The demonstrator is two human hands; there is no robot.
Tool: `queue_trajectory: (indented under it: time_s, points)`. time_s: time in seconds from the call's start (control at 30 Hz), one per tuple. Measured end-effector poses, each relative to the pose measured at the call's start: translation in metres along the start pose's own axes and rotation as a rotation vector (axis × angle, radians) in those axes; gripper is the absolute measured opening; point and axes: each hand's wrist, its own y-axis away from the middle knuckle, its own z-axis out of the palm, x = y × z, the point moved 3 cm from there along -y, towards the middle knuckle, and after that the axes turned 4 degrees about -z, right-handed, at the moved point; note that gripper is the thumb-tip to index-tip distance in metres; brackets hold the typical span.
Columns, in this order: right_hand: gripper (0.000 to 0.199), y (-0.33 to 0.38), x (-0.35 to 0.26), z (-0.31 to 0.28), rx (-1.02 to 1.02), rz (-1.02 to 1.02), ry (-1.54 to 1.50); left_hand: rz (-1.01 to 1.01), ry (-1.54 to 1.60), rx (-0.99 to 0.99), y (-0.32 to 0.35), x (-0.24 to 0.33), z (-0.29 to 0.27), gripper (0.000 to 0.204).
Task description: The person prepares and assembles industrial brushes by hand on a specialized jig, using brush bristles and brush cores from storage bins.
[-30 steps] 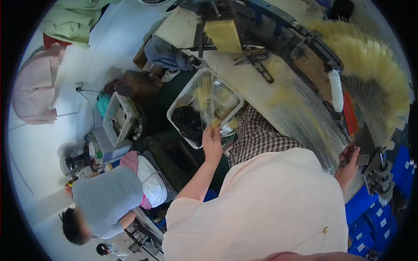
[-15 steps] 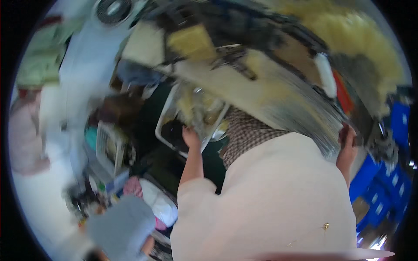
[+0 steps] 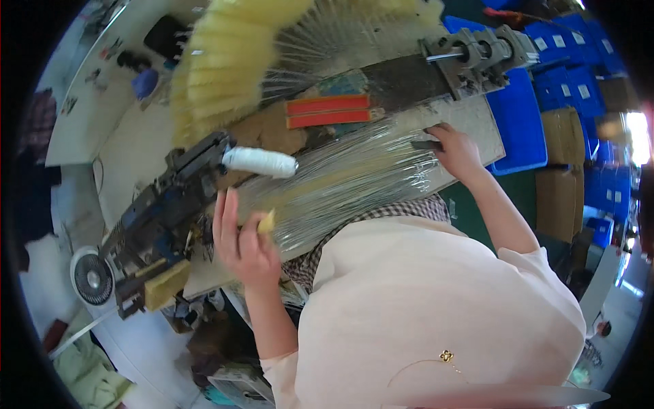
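Across the bench in front of me lies a wide spread of thin, shiny, pale strands (image 3: 340,184). My left hand (image 3: 248,238) is raised by their left end, index and middle fingers stretched up. A small yellow piece (image 3: 268,222) is at its thumb and fingertips; its kind is unclear. Over the strands' right end, my right hand (image 3: 455,151) has its fingers curled round a flat dark strip (image 3: 427,145). A white thread spool (image 3: 260,162) on a dark metal machine (image 3: 170,191) is just above my left hand.
Yellow fanned-out bundles (image 3: 225,68) with pale strands lie at the far side. Two red bars (image 3: 328,111) rest beyond the strands. A metal clamp-like fixture (image 3: 480,58) stands far right, near blue bins (image 3: 518,126) and cardboard boxes (image 3: 558,194). A fan (image 3: 92,276) is at left.
My view has swung from the white tray at left to the bench. My left hand has left the tray and is beside the strands with the yellow piece; my right hand is over their right end.
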Motion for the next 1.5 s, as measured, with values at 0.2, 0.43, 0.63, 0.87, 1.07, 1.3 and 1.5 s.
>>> queue_trajectory:
  time_s: [0.2, 0.43, 0.63, 0.87, 1.07, 1.3, 1.5]
  points:
    - [0.027, -0.005, 0.032, 0.014, -0.087, 0.001, -0.135, 0.039, -0.096, -0.43, -0.025, -0.005, 0.054, 0.008]
    - [0.011, -0.006, 0.009, -0.06, 0.211, 0.102, -1.236, 0.051, 0.243, -0.538, -0.035, 0.031, 0.075, 0.008]
    - [0.014, -0.026, -0.048, -0.122, 0.359, -0.376, -1.446, -0.197, 0.754, -0.823, -0.047, 0.059, 0.087, 0.019]
    - [0.035, -0.071, -0.027, -0.151, 0.698, -0.216, -1.19, 0.341, -0.249, -0.387, -0.125, 0.061, 0.077, 0.02]
    - [0.026, -0.088, -0.053, -0.16, 0.588, -0.533, -0.726, 0.581, -0.437, -0.442, -0.123, 0.055, 0.083, 0.02]
    - [0.02, -0.105, -0.103, -0.169, 0.658, -0.642, -0.624, 0.577, -0.42, -0.386, -0.143, 0.066, 0.085, 0.012]
    - [0.025, -0.107, -0.093, -0.145, 0.434, -0.769, -0.41, 0.534, -0.352, -0.517, -0.115, 0.033, 0.062, 0.025]
